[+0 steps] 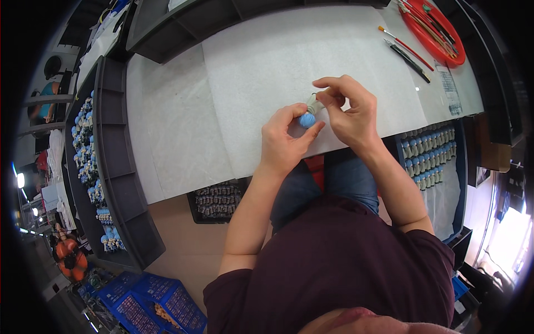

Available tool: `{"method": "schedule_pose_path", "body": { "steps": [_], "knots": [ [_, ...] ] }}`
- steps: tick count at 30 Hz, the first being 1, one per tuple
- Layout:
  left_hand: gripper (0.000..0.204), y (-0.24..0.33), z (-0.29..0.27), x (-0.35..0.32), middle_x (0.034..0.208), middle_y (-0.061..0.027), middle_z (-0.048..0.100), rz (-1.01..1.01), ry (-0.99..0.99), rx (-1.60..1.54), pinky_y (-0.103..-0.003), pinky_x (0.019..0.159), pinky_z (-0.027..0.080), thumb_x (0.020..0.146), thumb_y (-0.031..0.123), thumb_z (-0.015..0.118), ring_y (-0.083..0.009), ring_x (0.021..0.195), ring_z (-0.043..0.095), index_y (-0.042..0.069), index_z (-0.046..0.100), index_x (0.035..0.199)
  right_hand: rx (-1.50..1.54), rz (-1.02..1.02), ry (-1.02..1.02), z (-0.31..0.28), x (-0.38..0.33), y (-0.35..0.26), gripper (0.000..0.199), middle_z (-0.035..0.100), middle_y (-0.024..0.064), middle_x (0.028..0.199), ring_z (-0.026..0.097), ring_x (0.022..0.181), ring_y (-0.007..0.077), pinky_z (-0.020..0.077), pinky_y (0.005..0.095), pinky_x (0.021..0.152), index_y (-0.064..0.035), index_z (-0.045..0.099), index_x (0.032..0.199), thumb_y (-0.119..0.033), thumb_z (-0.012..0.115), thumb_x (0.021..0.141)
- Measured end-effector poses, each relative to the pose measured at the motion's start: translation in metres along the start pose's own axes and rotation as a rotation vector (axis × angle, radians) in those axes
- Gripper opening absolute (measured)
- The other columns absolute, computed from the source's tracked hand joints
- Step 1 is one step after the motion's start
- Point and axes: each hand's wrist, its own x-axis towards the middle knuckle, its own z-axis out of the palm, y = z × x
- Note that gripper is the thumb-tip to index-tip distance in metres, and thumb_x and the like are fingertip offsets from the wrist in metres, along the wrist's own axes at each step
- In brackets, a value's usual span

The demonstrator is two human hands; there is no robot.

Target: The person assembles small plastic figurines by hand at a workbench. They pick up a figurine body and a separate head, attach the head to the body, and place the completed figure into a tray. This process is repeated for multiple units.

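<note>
Over the near part of the white-covered table (261, 61), a small figurine (307, 120) with a round blue head and a pale grey-green body lies between my two hands. My left hand (282, 139) grips it around the head and upper body, its thumb and fingers closing from either side. At the body's other end, the bent fingers of my right hand (354, 114) pinch the figurine. Part of the body is covered by my fingertips, and its fine details are too small to make out.
A red dish (409, 25) of brushes and tools stands at the far right, near a red-handled brush (411, 50) and a black pen-like tool (409, 62). Trays of similar figurines sit at the right (460, 183) and left (119, 139). Blue crates (150, 295) stand lower left.
</note>
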Motion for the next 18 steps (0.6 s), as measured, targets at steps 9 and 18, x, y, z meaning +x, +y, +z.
{"method": "schedule_pose_path", "body": {
  "steps": [9, 18],
  "knots": [
    [0.032, -0.001, -0.001, 0.003, 0.091, -0.0121, 0.064, -0.017, -0.008, -0.032, -0.027, 0.078, 0.050, 0.070, 0.006, 0.076, -0.0148, 0.084, 0.061, -0.005, 0.058, 0.094, -0.044, 0.042, -0.045, 0.002, 0.001, 0.014, 0.025, 0.054, 0.0062, 0.065, 0.051, 0.056, 0.0144, 0.0421, 0.0268, 0.052, -0.0035, 0.064, 0.091, 0.009, 0.058, 0.070],
    [0.032, 0.001, 0.000, 0.001, 0.091, -0.0115, 0.064, -0.023, -0.009, -0.013, -0.027, 0.076, 0.049, 0.070, 0.006, 0.076, -0.0142, 0.083, 0.061, -0.005, 0.059, 0.095, -0.067, 0.022, -0.005, 0.002, -0.001, 0.011, 0.026, 0.055, 0.0059, 0.064, 0.051, 0.055, 0.0146, 0.0418, 0.0268, 0.051, -0.0060, 0.063, 0.093, 0.008, 0.058, 0.071]
  ]
}}
